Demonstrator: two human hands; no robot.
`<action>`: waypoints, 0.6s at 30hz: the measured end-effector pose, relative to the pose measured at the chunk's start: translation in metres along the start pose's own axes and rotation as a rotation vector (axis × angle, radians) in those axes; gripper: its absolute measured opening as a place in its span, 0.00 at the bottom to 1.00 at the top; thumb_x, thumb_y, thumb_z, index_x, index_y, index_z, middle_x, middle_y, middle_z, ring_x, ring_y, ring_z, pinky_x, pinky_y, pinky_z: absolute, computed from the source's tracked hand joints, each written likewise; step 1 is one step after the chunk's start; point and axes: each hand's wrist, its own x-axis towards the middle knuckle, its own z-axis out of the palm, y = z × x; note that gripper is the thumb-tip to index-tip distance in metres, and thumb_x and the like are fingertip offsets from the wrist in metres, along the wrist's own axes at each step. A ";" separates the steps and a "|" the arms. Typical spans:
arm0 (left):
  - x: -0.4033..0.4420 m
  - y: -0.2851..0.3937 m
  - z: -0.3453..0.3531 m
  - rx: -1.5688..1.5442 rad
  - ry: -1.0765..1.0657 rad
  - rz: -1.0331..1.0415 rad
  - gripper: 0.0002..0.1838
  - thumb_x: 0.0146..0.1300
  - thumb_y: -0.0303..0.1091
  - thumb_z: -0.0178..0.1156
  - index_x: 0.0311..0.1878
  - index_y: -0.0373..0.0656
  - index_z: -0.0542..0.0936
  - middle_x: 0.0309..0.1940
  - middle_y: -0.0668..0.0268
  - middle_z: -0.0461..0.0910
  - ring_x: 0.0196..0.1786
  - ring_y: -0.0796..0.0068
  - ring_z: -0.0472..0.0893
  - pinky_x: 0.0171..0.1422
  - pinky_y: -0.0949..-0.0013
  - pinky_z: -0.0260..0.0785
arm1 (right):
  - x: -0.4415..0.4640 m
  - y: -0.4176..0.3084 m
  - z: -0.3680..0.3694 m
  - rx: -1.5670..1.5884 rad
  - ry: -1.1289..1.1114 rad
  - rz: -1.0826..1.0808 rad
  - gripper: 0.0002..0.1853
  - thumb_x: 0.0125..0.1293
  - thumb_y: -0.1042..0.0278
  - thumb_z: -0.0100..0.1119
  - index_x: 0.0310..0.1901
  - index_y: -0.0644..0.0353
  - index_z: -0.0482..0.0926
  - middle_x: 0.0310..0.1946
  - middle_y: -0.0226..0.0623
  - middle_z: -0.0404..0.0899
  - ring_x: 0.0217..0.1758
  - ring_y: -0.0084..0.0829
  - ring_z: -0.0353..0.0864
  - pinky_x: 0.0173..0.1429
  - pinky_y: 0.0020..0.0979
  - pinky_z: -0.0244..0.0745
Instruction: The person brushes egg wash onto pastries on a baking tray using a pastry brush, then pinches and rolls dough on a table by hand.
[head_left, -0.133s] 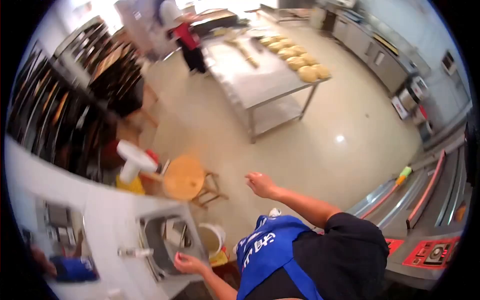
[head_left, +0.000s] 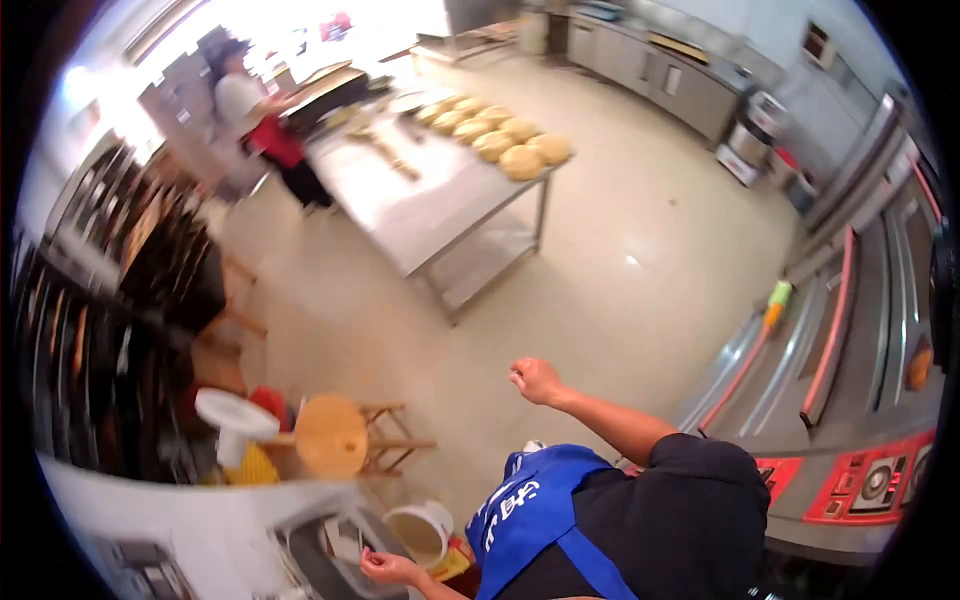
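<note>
My right hand (head_left: 537, 381) hangs out in front of me over the bare floor, its fingers loosely curled and nothing seen in them. Lower left, my left hand (head_left: 388, 567) is held beside a metal sink (head_left: 372, 518), fingers drawn together; no object shows in it. Whether the left hand touches the sink rim I cannot tell. Just beyond that hand stands a white bucket (head_left: 437, 519). A blue apron (head_left: 530, 510) with white lettering covers my front.
A steel table (head_left: 410, 225) bears several round dough pieces (head_left: 492, 145); a person (head_left: 268, 125) stands at its far left. Tray racks (head_left: 80, 330) line the left, near a wooden stool (head_left: 332, 436) and white-topped stand (head_left: 237, 412). Ovens with red panels (head_left: 860, 483) are at right.
My view has swung to the right, so the table, stool and person sit further left. The right hand's fingers look more curled; the left hand appears lower in view.
</note>
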 end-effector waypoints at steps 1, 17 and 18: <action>0.011 0.003 0.013 -0.038 -0.076 -0.046 0.10 0.70 0.20 0.57 0.50 0.34 0.84 0.45 0.51 0.85 0.48 0.48 0.83 0.54 0.57 0.77 | 0.000 0.014 -0.003 0.018 0.030 0.046 0.14 0.73 0.61 0.66 0.52 0.60 0.88 0.45 0.48 0.90 0.48 0.50 0.90 0.54 0.48 0.84; -0.115 0.270 0.481 0.135 -1.731 0.687 0.20 0.66 0.36 0.65 0.59 0.42 0.89 0.44 0.48 0.91 0.52 0.47 0.90 0.62 0.50 0.82 | -0.140 0.329 0.055 0.184 0.230 0.987 0.16 0.72 0.55 0.67 0.50 0.58 0.90 0.37 0.47 0.92 0.41 0.45 0.93 0.50 0.45 0.86; -0.133 0.322 0.497 0.124 -1.721 0.743 0.19 0.66 0.37 0.65 0.57 0.41 0.89 0.45 0.47 0.90 0.52 0.44 0.89 0.61 0.48 0.82 | -0.170 0.346 0.069 0.243 0.016 1.246 0.15 0.75 0.56 0.63 0.46 0.60 0.89 0.30 0.43 0.90 0.31 0.43 0.91 0.40 0.45 0.86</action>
